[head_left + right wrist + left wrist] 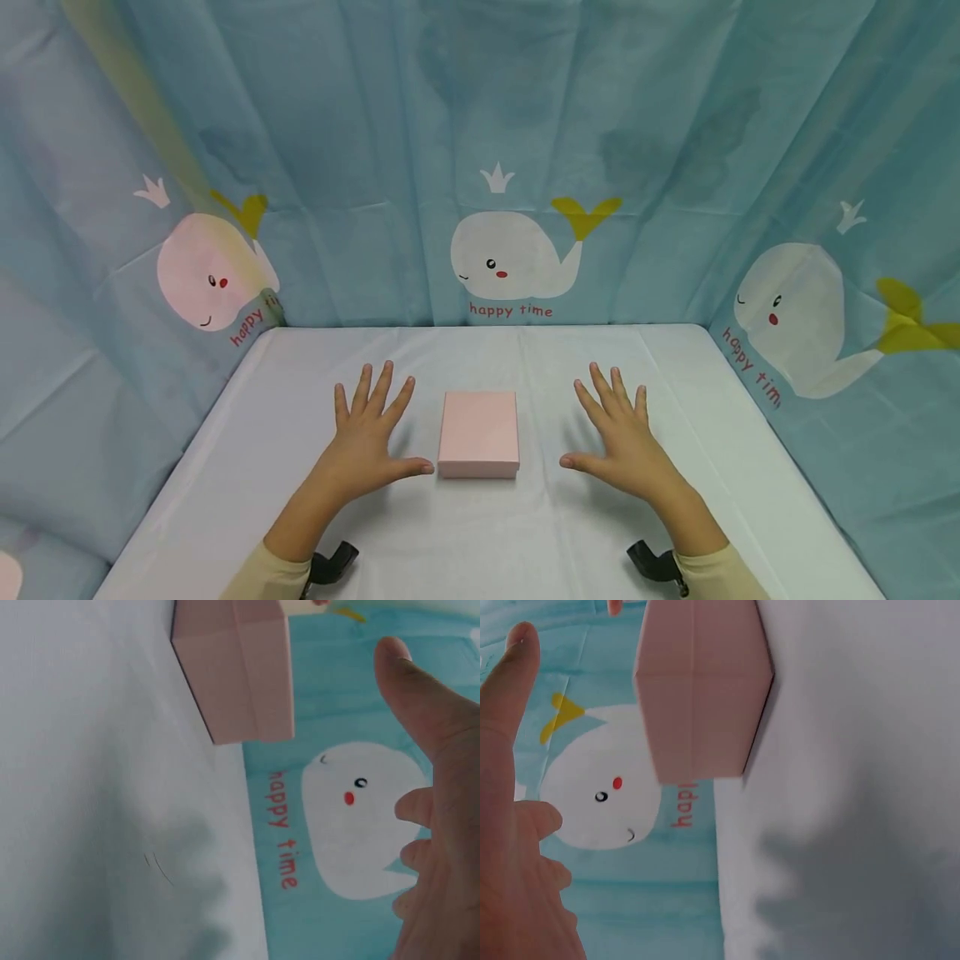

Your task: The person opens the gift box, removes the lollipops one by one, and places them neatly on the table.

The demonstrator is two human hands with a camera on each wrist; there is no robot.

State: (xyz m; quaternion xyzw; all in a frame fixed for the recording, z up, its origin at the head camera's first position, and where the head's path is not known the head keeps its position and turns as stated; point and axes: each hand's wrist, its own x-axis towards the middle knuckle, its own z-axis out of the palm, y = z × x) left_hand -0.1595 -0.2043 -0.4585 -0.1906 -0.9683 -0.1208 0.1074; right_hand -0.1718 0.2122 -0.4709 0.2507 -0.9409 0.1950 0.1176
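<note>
Beige sleeves (264, 577); left hand (369, 443), right hand (624, 438) splayed wide, empty; smooth rectangular pink box (478, 432) between.

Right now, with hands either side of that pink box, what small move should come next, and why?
Perhaps bring the right hand inward toward the pink box: in the head view, white table shows between its thumb and the box, while the thumb of the left hand looks near the box's other side. Both hands are empty.

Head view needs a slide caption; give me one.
Outspread left hand and right hand flank a pink box on a white tabletop.
</note>
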